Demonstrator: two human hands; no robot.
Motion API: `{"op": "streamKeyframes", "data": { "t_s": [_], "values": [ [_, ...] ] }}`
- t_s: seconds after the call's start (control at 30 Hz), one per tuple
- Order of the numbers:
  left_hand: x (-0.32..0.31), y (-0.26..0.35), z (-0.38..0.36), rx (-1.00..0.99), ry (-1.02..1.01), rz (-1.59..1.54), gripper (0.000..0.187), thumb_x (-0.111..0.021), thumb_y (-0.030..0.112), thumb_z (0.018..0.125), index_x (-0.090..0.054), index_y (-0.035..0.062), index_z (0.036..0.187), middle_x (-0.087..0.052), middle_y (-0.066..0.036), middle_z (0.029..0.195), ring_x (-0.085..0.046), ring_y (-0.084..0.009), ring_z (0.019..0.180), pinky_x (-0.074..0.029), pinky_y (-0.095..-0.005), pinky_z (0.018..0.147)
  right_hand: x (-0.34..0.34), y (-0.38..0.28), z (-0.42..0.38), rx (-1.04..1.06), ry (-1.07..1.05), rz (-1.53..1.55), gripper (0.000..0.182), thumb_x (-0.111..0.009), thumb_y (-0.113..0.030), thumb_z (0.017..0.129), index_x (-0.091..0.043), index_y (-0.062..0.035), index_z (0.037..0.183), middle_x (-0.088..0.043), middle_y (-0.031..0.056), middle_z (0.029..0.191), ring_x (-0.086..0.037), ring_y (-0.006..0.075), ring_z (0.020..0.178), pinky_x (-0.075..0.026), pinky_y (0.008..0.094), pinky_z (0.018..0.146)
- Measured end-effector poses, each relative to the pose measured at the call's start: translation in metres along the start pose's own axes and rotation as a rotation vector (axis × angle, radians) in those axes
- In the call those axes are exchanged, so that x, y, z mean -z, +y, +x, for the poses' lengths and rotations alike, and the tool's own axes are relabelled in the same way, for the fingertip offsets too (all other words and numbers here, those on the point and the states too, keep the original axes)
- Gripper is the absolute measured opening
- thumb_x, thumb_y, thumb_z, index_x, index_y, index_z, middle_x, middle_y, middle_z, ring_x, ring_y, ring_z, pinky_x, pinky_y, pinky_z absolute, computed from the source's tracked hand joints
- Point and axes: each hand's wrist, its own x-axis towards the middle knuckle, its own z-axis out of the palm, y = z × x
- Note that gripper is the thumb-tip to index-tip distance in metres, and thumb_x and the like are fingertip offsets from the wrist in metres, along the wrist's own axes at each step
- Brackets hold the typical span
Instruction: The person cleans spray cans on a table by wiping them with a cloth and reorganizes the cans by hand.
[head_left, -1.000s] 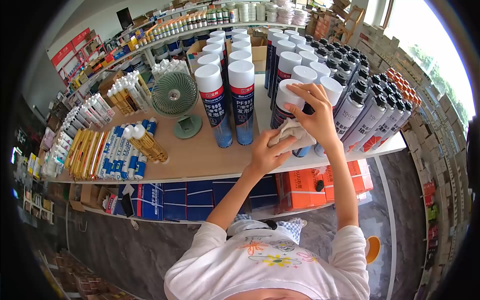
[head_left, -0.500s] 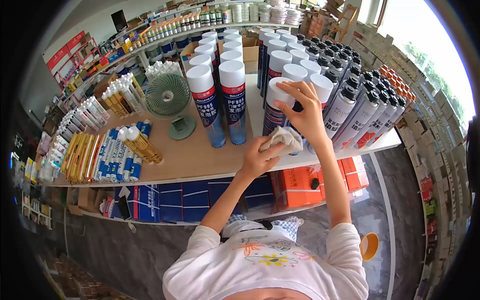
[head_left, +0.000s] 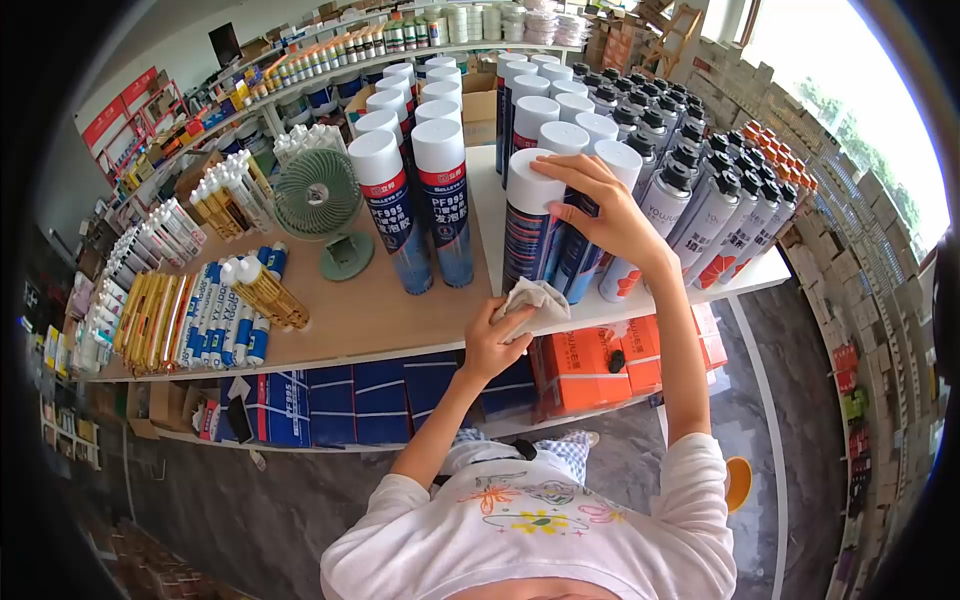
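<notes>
My left hand (head_left: 492, 342) is closed on a crumpled pale cloth (head_left: 538, 300), level with the table's front edge and against the base of the front foam can (head_left: 527, 235). That can is dark blue with a white cap and stands upright. Reaching in from the right, my right hand (head_left: 610, 205) has its fingertips on top of the cap and its thumb on the side, steadying the can. Behind and beside it stand more white-capped cans (head_left: 563, 138), partly hidden by my right hand.
Two front PF995 cans (head_left: 446, 205) lead another row on the left. A green fan (head_left: 318, 195), cartridges (head_left: 150, 315) and sausage packs (head_left: 225, 320) cover the table's left side. Black-topped grey cans (head_left: 710, 225) crowd the right. Orange boxes (head_left: 580, 372) and blue boxes (head_left: 330, 405) sit below.
My left hand with the cloth has moved down and slightly left, to the can's base. My right hand stays at the cap, with its fingers lying flatter. The whole view has shifted slightly.
</notes>
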Motion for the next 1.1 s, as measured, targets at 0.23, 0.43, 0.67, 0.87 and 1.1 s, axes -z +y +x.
{"op": "streamKeyframes", "data": {
  "t_s": [0.23,0.43,0.67,0.87,1.1],
  "values": [
    [0.017,0.031,0.059,-0.164,0.182,0.039,0.049,-0.078,0.008,0.061,-0.073,0.0172,0.109,-0.057,-0.009,0.098,-0.061,-0.0255,0.080,-0.053,-0.0339,0.067,-0.004,-0.008,0.004,0.002,0.032,-0.067,0.044,-0.072,0.004,0.071,-0.065,-0.0055,0.114,-0.064,0.0063,0.108,-0.054,0.0287,0.101,-0.045,0.0377,0.091],
    [0.019,0.037,0.099,-0.258,0.216,0.141,0.052,-0.081,0.011,0.058,-0.073,0.0196,0.109,-0.055,-0.009,0.099,-0.059,-0.0250,0.080,-0.051,-0.0336,0.064,-0.009,-0.004,0.003,-0.006,0.088,-0.050,0.046,-0.072,0.005,0.069,-0.066,-0.0056,0.113,-0.064,0.0064,0.106,-0.054,0.0289,0.098,-0.045,0.0368,0.090],
    [-0.009,-0.011,0.004,-0.268,-0.051,0.196,0.048,-0.081,0.010,0.060,-0.074,0.0165,0.107,-0.057,-0.010,0.097,-0.060,-0.0267,0.080,-0.051,-0.0353,0.068,-0.010,-0.007,0.003,-0.003,0.110,-0.065,0.043,-0.075,-0.001,0.071,-0.067,-0.0074,0.113,-0.064,0.0062,0.104,-0.054,0.0274,0.096,-0.046,0.0362,0.087],
    [0.000,0.027,0.063,-0.157,0.119,0.085,0.051,-0.081,0.008,0.060,-0.073,0.0156,0.109,-0.056,-0.012,0.102,-0.059,-0.0275,0.085,-0.050,-0.0350,0.070,-0.016,-0.011,0.002,-0.010,0.150,-0.106,0.040,-0.078,-0.006,0.070,-0.068,-0.0080,0.109,-0.062,0.0045,0.098,-0.052,0.0267,0.090,-0.047,0.0358,0.083],
    [-0.014,-0.018,-0.001,-0.165,0.059,0.202,0.050,-0.081,0.008,0.061,-0.073,0.0202,0.110,-0.057,-0.009,0.100,-0.060,-0.0271,0.082,-0.051,-0.0370,0.068,-0.023,-0.018,0.006,0.012,0.203,-0.150,0.036,-0.075,-0.004,0.070,-0.068,-0.0064,0.104,-0.057,0.0057,0.091,-0.051,0.0280,0.088,-0.047,0.0369,0.081]
  ]
}}
